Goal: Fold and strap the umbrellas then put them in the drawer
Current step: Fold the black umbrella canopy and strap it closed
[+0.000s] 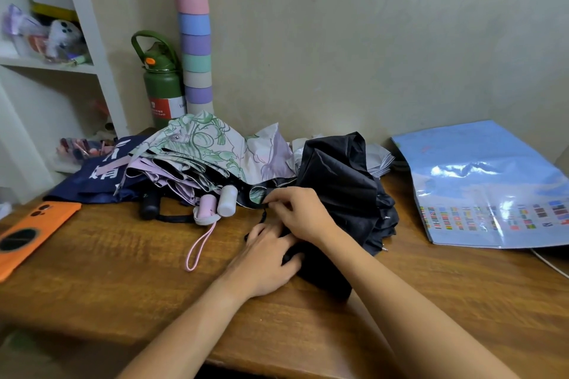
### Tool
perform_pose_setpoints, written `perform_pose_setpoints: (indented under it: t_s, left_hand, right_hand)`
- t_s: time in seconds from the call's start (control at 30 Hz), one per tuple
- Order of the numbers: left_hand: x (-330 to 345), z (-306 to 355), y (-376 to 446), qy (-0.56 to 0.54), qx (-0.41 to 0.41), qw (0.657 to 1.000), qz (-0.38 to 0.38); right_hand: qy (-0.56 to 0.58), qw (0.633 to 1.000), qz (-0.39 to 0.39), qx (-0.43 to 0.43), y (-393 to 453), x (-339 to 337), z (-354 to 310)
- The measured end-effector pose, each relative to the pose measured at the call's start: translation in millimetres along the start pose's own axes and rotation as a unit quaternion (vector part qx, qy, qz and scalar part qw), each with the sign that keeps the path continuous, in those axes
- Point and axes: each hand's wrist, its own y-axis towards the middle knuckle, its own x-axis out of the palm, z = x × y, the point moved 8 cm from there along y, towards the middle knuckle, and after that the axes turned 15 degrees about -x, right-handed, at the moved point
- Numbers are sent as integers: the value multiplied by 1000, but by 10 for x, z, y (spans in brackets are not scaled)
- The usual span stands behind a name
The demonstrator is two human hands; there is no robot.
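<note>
A black umbrella (341,181) lies loosely gathered on the wooden desk (123,271), its handle end toward me. My left hand (264,258) grips that handle end, fingers curled around it. My right hand (298,212) pinches black fabric or a strap just above the left hand. Behind and to the left lies a heap of unfolded umbrellas: a green floral one (203,141), a lilac one (160,172) with a pink handle (207,209) and wrist loop, a white handle (228,200), and a navy one (95,175) with white lettering.
An orange phone (30,231) lies at the desk's left edge. A green flask (161,83) and a tall stack of pastel cups (195,40) stand against the wall. A glossy blue poster (480,184) covers the right. White shelves (86,40) rise at left.
</note>
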Motion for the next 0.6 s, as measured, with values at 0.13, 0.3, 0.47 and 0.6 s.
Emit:
perform_pose_setpoints:
  t_s: [0.13,0.3,0.47,0.6]
  left_hand:
    - [11,-43,-8,-45,-17,998,-28]
    - [-20,6,25,-37,23,999,-8]
    - [-67,-23,-1,-86,31,994,52]
    - [-128,-23,-31,-116,39,989,77]
  right_hand:
    - [147,987,-18,-56,-231,-211,-351]
    - [302,911,-271,-73,-873,-366,-722]
    - [68,997,25,-26,-1137,-843,-191]
    - [-1,999,39,-14,-1441,-707,207]
